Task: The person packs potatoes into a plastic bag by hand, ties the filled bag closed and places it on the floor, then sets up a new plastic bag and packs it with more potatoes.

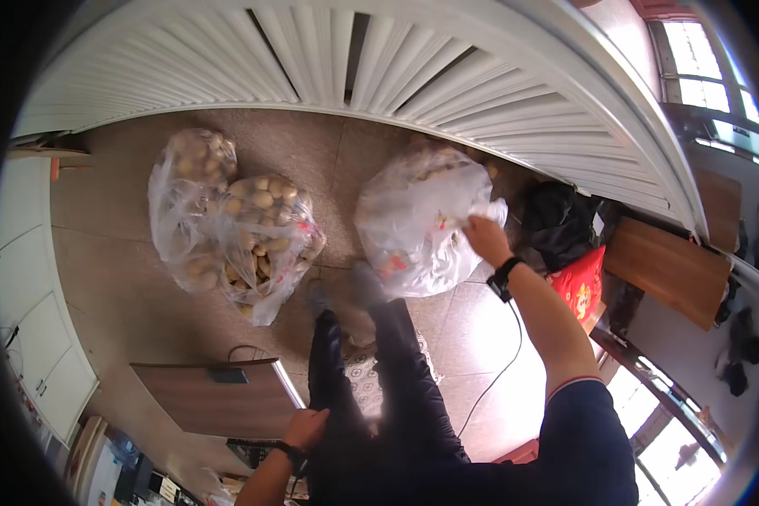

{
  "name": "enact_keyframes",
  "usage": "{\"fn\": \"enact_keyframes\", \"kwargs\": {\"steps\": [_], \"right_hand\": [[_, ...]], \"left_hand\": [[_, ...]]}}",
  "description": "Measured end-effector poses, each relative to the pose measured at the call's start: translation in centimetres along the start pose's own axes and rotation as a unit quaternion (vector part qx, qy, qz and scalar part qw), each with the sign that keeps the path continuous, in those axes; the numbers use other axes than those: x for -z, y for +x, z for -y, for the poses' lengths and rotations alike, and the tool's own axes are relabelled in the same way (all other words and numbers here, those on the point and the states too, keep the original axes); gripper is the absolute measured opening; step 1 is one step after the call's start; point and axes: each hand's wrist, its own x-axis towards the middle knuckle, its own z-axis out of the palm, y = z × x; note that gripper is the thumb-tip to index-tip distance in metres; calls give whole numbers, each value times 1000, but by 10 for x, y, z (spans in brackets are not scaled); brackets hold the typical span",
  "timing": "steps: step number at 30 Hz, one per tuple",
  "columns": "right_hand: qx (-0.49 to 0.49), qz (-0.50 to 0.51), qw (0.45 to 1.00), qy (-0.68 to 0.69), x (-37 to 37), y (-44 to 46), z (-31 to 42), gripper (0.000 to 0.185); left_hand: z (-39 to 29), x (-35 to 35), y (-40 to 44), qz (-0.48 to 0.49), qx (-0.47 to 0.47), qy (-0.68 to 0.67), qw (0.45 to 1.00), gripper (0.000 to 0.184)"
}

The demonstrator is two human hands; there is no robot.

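Note:
My right hand (487, 239), with a black band on the wrist, is closed on the gathered edge of a large white plastic bag (426, 223) on the floor. Red print shows on this bag, and its contents are mostly hidden. Beside my thigh, my left hand (306, 428) has its fingers curled; whatever they may hold is hidden. To the left, clear plastic bags of potatoes (266, 202) stand close together, one of them partly open at the front. Another potato bag (198, 156) leans behind it.
A white slatted panel (346, 63) curves across the far side. Right of the white bag lie a black bag (557, 223) and a red bag (580, 282). A brown board (211, 396) stands at lower left. A thin cable (506, 367) crosses the floor near my legs.

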Motion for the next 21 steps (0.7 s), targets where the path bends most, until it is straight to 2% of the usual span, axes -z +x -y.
{"fn": "enact_keyframes", "kwargs": {"steps": [1,3,5,7,9,11,12,14,17,21], "right_hand": [[25,42,999,16,3,-21,12,27],[72,80,994,30,8,-71,43,30],[27,101,991,88,4,-114,60,33],[1,97,992,84,11,-146,74,34],[-30,85,993,75,28,-161,86,36],[45,47,996,59,51,-171,101,39],[44,40,996,59,58,-176,104,39],[42,93,995,18,61,-184,105,39],[67,115,991,19,75,-207,114,38],[113,164,978,-63,102,-204,125,35]], "left_hand": [[3,-1,1,-7,-2,-1,1000,47],[9,-4,-4,-38,-79,41,995,48],[10,0,-17,-23,-65,10,998,47],[2,3,-43,-17,-32,-134,990,41],[6,4,-61,-26,-36,-172,984,35],[20,8,-69,-68,-40,-227,971,36],[28,12,-70,-68,-47,-223,971,36],[44,18,-74,-93,-100,-210,968,37],[48,25,-98,-129,-109,-227,959,36],[57,26,-123,-146,-120,-260,947,35]]}}
